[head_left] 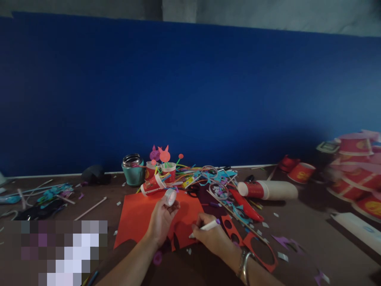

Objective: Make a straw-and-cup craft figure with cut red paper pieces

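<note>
My left hand [160,220] is closed on a small round whitish piece [170,197], perhaps a lid or a tape roll, raised above an orange-red sheet of paper [133,214]. Between the fingers of my right hand [210,240] is a white marker [210,225] with a purple end, slanted over the sheet's right side. Curved pieces are cut out of the sheet's near edge. Just beyond it, a red paper cup [153,185] lies tipped over. Scraps of red paper with round holes [259,251] lie beside my right wrist.
Behind stand a teal jar [133,170] and cups holding paper animal heads on sticks [164,154]. Straws and blue scraps [214,175] are heaped at centre. A sleeve of stacked paper cups [276,190] lies right; more red cups [351,178] pile up beyond. A blue partition [190,87] closes the back.
</note>
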### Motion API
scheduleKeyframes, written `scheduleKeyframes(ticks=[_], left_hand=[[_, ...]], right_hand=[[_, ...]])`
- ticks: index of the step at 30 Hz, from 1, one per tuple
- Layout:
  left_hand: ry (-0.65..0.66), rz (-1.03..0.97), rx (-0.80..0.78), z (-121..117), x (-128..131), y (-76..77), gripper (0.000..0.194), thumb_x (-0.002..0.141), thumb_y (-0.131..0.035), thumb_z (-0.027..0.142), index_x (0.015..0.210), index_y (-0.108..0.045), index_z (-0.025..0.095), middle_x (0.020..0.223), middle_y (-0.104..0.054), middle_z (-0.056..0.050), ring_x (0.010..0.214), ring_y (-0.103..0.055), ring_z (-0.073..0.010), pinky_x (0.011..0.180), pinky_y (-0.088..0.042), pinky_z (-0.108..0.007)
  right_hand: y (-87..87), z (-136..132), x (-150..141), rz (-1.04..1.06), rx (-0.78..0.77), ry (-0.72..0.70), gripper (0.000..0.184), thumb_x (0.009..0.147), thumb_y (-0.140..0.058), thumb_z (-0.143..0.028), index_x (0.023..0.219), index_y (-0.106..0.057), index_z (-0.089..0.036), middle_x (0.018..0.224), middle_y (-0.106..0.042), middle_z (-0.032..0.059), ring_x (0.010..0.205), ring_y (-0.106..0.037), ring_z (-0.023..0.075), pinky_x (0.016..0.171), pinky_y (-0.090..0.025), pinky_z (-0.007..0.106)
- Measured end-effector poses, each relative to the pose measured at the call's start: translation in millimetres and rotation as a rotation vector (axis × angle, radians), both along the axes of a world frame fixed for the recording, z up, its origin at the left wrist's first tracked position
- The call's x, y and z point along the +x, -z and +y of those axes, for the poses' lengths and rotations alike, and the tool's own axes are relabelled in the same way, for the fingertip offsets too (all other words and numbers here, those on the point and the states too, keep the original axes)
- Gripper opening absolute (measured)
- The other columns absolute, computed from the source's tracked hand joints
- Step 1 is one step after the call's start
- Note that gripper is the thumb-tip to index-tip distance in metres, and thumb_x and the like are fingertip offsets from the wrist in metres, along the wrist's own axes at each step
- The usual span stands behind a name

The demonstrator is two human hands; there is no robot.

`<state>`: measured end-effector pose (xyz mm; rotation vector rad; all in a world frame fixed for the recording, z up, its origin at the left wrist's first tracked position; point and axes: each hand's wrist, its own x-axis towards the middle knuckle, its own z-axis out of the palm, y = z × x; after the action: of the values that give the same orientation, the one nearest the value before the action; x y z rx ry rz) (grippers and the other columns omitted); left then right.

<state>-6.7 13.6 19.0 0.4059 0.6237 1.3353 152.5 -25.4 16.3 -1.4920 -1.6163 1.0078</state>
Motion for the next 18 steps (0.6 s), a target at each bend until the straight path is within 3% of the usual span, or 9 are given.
scheduleKeyframes(ticks=[18], left_hand=[[-0.001,0.015,-0.019,-1.1,0.3,-3.3,0.023,0.078,-0.05,0.028,0.077,-0.064,0.01,0.068,-0.066,-0.008,0.07,-0.061,-0.0169,0.077,-0.047,-0.031]], right_hand=[[-1.9,1.6,0.9,0.073,0.01,0.038,0.016,0.065,-0.051,-0.021,0.053,-0.041,-0.02,0.044,-0.044,-0.0074,0.044,-0.049,0.0095,0.041,-0.034,0.017]])
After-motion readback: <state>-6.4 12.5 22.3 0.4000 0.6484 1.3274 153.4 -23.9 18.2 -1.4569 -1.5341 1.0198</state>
